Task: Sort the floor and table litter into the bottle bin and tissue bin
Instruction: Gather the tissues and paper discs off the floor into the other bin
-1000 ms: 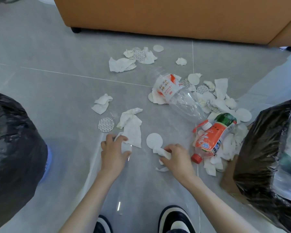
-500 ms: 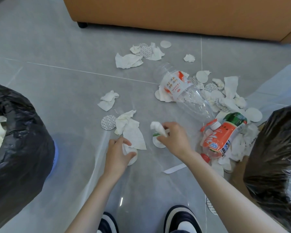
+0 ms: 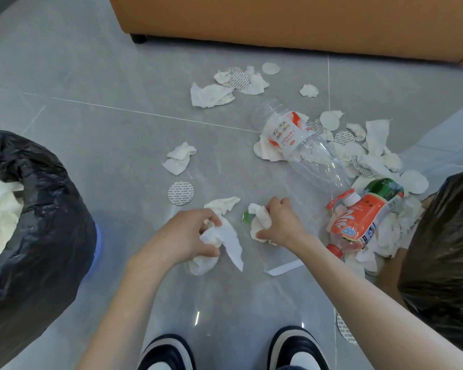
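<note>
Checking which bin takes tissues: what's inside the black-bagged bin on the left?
Inside the black-bagged bin, crumpled white tissues show; anything beneath them is covered by the pile.

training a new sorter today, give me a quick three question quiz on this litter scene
1. True or false: the left hand and right hand each hold crumpled tissue.
2. The black-lined bin showing white tissue inside stands on the person's: A left, B right.
3. Fill in: ___ bottles lie on the floor, one clear bottle, one orange-labelled bottle.
Key: 1 true; 2 A; 3 two.
</note>
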`<state>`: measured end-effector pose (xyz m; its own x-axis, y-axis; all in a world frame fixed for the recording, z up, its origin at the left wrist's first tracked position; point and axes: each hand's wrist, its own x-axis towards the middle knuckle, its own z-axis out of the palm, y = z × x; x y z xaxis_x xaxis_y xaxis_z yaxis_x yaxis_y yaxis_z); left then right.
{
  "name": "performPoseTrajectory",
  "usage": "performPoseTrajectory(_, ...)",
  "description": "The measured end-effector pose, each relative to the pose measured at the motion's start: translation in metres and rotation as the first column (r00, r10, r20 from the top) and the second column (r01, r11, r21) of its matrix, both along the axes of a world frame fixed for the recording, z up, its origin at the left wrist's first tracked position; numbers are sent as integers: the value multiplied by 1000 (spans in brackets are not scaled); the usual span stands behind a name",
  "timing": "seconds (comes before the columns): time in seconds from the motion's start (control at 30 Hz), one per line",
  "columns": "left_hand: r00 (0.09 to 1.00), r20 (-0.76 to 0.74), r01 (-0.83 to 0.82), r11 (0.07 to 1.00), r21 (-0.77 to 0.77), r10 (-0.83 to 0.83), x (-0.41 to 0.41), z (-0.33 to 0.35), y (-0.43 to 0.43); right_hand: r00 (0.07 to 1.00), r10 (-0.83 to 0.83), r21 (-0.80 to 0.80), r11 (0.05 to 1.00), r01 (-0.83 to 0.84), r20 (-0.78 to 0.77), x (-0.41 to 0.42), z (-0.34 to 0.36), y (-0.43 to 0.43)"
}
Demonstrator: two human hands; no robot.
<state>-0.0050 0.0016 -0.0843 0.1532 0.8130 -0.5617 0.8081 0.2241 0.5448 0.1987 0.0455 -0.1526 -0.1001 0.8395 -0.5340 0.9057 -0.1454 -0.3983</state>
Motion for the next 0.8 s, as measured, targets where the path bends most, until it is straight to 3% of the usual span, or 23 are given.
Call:
performPoseTrajectory(0.2,1000,18,-24,997,70,23,-8,21,16,995,-23,51,998,28,-93,2,-6,-5)
performPoseTrajectory(0.6,996,-62,-61,990,128,70,13,-57,48,991,-51,45,997,57,-122,4,-9,-4)
performPoseTrajectory(0.8,978,-88,-172,969,180,190,9,-83,27,988,-66,84,993,78,-138,3,-10,-10)
